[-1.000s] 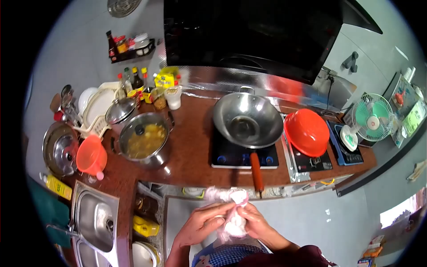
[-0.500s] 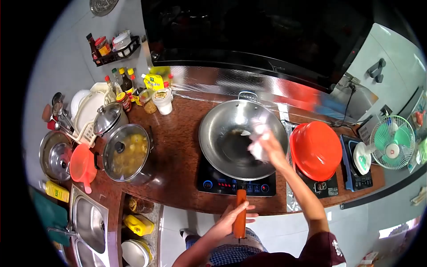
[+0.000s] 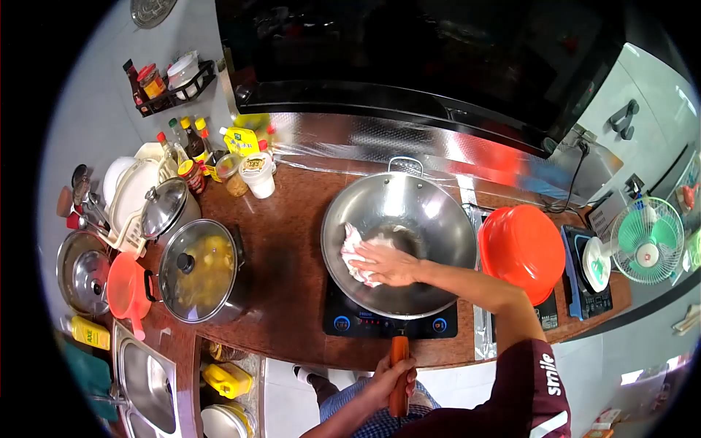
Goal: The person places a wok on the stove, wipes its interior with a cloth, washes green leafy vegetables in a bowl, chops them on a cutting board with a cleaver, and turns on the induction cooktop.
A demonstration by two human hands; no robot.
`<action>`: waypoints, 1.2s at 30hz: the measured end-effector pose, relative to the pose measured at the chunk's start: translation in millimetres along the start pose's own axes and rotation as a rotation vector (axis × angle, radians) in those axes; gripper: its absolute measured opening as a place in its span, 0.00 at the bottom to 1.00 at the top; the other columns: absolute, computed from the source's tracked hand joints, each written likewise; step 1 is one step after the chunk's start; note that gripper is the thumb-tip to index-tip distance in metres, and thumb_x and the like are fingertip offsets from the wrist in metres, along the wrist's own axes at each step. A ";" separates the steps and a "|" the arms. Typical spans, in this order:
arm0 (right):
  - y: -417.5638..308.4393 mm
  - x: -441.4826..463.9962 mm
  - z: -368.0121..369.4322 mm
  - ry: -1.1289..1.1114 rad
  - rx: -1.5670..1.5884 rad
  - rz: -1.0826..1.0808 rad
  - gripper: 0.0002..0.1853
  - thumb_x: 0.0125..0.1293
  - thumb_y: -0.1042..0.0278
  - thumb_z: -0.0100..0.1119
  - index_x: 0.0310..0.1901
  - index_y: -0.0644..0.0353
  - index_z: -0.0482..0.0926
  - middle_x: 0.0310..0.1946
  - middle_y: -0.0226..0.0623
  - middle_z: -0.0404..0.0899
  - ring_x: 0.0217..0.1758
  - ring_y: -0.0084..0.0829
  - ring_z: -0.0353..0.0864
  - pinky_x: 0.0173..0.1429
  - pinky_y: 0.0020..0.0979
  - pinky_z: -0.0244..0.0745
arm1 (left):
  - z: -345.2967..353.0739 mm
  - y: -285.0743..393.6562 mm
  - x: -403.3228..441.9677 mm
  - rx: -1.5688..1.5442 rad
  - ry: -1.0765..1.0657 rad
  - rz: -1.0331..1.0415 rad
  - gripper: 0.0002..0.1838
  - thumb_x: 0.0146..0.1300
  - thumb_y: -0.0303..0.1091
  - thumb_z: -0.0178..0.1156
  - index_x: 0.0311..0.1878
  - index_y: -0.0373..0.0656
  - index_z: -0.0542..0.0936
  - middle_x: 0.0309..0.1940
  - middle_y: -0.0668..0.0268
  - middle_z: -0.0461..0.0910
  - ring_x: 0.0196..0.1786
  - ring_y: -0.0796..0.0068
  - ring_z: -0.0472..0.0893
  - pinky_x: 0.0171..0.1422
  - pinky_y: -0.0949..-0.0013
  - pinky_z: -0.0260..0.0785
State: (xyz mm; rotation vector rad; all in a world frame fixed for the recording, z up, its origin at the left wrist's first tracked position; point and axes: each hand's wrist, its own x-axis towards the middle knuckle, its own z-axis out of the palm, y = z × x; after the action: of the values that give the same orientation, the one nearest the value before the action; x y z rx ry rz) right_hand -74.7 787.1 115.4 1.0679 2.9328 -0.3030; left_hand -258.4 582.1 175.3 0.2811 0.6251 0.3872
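A wide steel wok (image 3: 444, 219) sits on a black induction cooker (image 3: 427, 328) with lit markings on its panel. My left hand (image 3: 388, 379) is wrapped round the wok's wooden handle (image 3: 399, 349), which points toward me. Inside the wok, my right hand (image 3: 393, 264) presses a white and pinkish cloth (image 3: 352, 239) against the left part of the inner wall. The fingers of that hand lie over the cloth and partly cover it. A darker round patch shows at the wok's bottom, beyond my right hand.
To the left stand a lidded pot (image 3: 197, 270) with yellowish food, a smaller lidded pot (image 3: 171, 208) and a red ladle-like scoop (image 3: 127, 288). Bottles and jars (image 3: 193, 146) line the back left. On the right are a red basin (image 3: 522, 248) and a fan (image 3: 646, 241).
My right hand has swept the cloth from the wok's right side to its left. My left hand, earlier loosely spread beside the handle, has closed round it. The view has shifted slightly.
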 end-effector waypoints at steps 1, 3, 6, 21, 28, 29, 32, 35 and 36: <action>7.7 10.5 -7.4 0.013 -0.071 -0.034 0.30 0.67 0.49 0.37 0.68 0.41 0.46 0.70 0.38 0.37 0.73 0.40 0.34 0.72 0.41 0.38 | -0.6 0.8 -0.9 -0.012 -0.005 -0.007 0.13 0.58 0.34 0.56 0.42 0.44 0.64 0.18 0.66 0.67 0.16 0.73 0.69 0.18 0.72 0.64; 24.1 24.5 -17.6 0.100 -0.235 -0.056 0.33 0.63 0.42 0.41 0.68 0.38 0.48 0.69 0.39 0.42 0.72 0.39 0.38 0.71 0.44 0.38 | -3.2 2.0 0.2 -0.005 -0.009 -0.016 0.12 0.58 0.34 0.56 0.41 0.42 0.65 0.18 0.66 0.67 0.16 0.74 0.69 0.19 0.72 0.65; 45.5 48.2 -31.6 0.165 -0.438 0.045 0.33 0.60 0.39 0.41 0.67 0.34 0.49 0.69 0.34 0.45 0.72 0.36 0.41 0.71 0.44 0.38 | -1.5 1.2 -0.6 -0.045 -0.014 -0.011 0.11 0.59 0.34 0.55 0.40 0.41 0.65 0.18 0.66 0.67 0.16 0.74 0.69 0.19 0.72 0.65; 74.9 -66.9 -42.5 0.035 -0.767 0.809 0.37 0.59 0.46 0.47 0.67 0.49 0.49 0.69 0.37 0.44 0.73 0.37 0.36 0.71 0.46 0.35 | 10.2 -10.4 -2.1 -0.037 0.076 0.090 0.11 0.59 0.37 0.53 0.27 0.41 0.66 0.17 0.68 0.65 0.15 0.75 0.68 0.19 0.70 0.64; -14.9 -101.0 -52.8 -0.551 -0.406 0.887 0.34 0.62 0.52 0.40 0.67 0.57 0.48 0.68 0.54 0.41 0.71 0.51 0.37 0.68 0.52 0.35 | 12.1 -8.0 -2.6 -0.033 0.066 0.093 0.10 0.59 0.36 0.52 0.28 0.41 0.66 0.17 0.68 0.65 0.16 0.75 0.68 0.19 0.71 0.64; -27.2 -100.8 -56.5 -0.640 -0.324 0.875 0.34 0.62 0.52 0.39 0.68 0.55 0.46 0.67 0.56 0.41 0.71 0.53 0.38 0.67 0.53 0.36 | 12.3 -8.3 -2.4 -0.020 0.069 0.093 0.10 0.59 0.36 0.52 0.30 0.41 0.66 0.17 0.68 0.65 0.16 0.75 0.68 0.19 0.71 0.64; -51.9 -102.6 -59.7 -0.543 0.014 0.652 0.26 0.62 0.59 0.37 0.64 0.40 0.56 0.63 0.47 0.53 0.67 0.55 0.48 0.64 0.52 0.50 | 13.3 -6.0 -2.9 0.008 0.078 0.078 0.10 0.59 0.37 0.53 0.34 0.42 0.66 0.17 0.68 0.65 0.16 0.75 0.68 0.20 0.71 0.64; -63.7 -100.0 -29.4 -0.379 0.227 0.475 0.22 0.65 0.56 0.32 0.59 0.50 0.62 0.57 0.48 0.62 0.62 0.48 0.59 0.63 0.45 0.55 | 13.6 -4.1 -2.7 0.000 0.073 0.045 0.11 0.59 0.37 0.53 0.38 0.43 0.65 0.18 0.68 0.66 0.16 0.75 0.68 0.20 0.70 0.64; -74.7 -93.1 -44.7 -0.278 0.385 0.433 0.25 0.66 0.50 0.30 0.56 0.58 0.64 0.55 0.50 0.65 0.60 0.47 0.62 0.63 0.43 0.56 | 12.7 -3.6 -2.7 -0.004 0.064 0.040 0.10 0.59 0.37 0.52 0.39 0.43 0.65 0.18 0.68 0.66 0.16 0.74 0.68 0.19 0.70 0.64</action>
State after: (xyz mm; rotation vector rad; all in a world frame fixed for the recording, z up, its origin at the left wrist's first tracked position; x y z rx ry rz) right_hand -48.2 680.0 179.3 1.5180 2.3717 -0.9371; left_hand -251.6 576.0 185.3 0.2783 0.6821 0.4368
